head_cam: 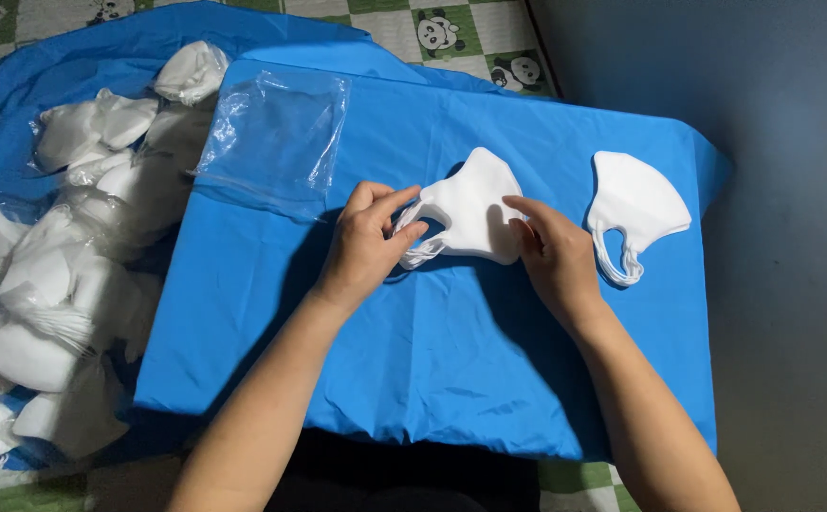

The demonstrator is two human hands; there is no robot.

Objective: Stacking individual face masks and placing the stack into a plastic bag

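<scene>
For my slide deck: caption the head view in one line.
Two bare hands, left hand and right hand, hold a folded white mask on a blue cloth.

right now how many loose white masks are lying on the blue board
2: one mask stack between the left hand and right hand, another mask to their right. Bagged ones aside.

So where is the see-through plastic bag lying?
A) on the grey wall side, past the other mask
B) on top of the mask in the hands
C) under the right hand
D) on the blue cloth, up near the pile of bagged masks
D: the plastic bag lies flat on the blue cloth, at its upper left corner next to the pile of bagged masks, apart from both hands.
</scene>
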